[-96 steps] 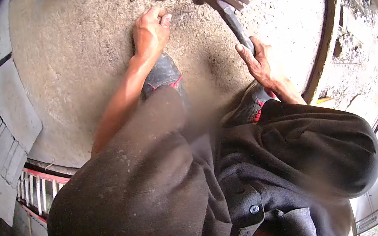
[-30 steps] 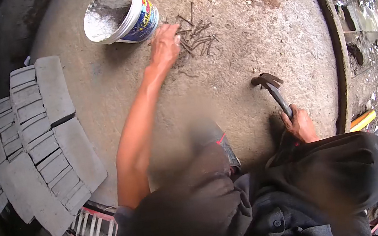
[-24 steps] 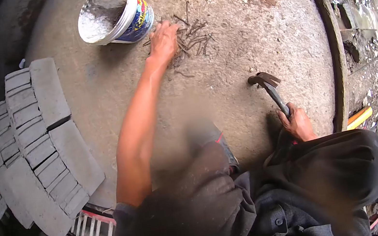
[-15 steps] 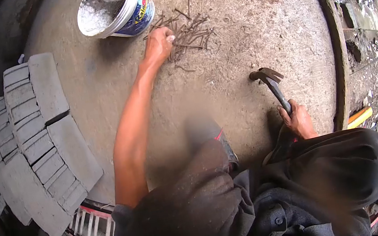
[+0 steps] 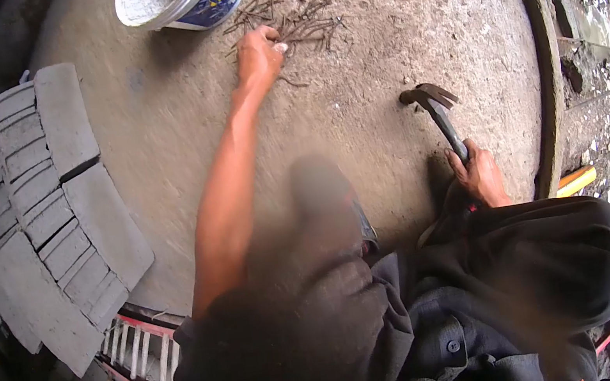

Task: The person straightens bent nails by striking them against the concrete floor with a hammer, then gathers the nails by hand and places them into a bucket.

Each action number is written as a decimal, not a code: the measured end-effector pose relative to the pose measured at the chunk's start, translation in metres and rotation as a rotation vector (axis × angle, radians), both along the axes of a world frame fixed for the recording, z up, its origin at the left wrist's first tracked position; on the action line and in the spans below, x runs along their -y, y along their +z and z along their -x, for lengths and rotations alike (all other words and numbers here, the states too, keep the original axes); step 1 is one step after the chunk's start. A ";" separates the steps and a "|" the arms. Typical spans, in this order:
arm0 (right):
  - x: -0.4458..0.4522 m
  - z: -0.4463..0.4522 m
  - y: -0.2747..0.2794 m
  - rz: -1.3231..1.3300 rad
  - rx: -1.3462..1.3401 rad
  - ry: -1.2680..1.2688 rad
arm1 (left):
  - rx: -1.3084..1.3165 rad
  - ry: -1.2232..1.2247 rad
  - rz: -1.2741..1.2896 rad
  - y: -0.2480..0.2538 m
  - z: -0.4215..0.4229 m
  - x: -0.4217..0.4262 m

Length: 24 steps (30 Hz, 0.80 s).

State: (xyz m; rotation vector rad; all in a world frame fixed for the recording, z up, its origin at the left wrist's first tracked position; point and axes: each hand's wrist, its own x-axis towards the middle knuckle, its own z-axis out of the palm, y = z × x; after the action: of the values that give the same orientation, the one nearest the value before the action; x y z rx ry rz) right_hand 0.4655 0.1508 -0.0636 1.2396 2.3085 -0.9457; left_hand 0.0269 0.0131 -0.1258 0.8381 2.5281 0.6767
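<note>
My left hand (image 5: 259,57) is at the near left edge of a loose pile of rusty nails (image 5: 312,25) on the concrete floor. Its fingers are curled in and closed; whatever is between them is hidden. A whitish patch shows at the thumb tip. My right hand (image 5: 481,174) is wrapped round the grip of a claw hammer (image 5: 445,122), whose dark metal head points away from me, just over the floor. Beyond my left hand stands a white plastic bucket (image 5: 176,12) with a blue label, holding grey-white powdery stuff.
Stacked grey blocks (image 5: 87,207) rise on the left, with a red and white slatted rack (image 5: 140,353) below them. A wooden beam (image 5: 545,76) edges the floor on the right; past it lie rubble and a yellow piece (image 5: 576,181). My dark-clothed knees fill the near side.
The view has shifted, so bucket, blocks and hammer sit higher in the picture. My left hand has shifted slightly over the nails. My right hand keeps hold of the hammer.
</note>
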 end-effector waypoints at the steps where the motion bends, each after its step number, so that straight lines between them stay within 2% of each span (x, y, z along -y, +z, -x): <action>1: 0.000 0.005 0.006 0.015 0.007 -0.009 | 0.039 0.023 -0.001 0.005 -0.001 0.000; 6: -0.002 0.008 0.008 0.050 0.007 -0.032 | -0.005 -0.109 -0.001 0.010 0.008 0.005; 9: -0.001 0.008 0.010 0.042 -0.009 -0.037 | 0.000 -0.110 0.089 0.017 0.007 0.003; 13: 0.001 0.009 0.010 0.015 -0.008 -0.024 | 0.039 0.064 -0.025 0.012 0.000 -0.002; 16: 0.000 0.007 0.005 -0.010 -0.012 0.001 | 0.042 0.075 -0.033 0.012 -0.001 -0.002; 24: 0.000 0.002 -0.003 -0.026 -0.013 0.013 | 0.011 0.002 0.160 0.005 0.010 -0.012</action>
State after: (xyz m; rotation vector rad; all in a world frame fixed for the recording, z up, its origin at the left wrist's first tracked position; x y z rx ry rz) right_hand 0.4631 0.1507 -0.0662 1.2313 2.3431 -0.9251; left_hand 0.0165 0.0253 -0.1204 0.7740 2.5339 0.4711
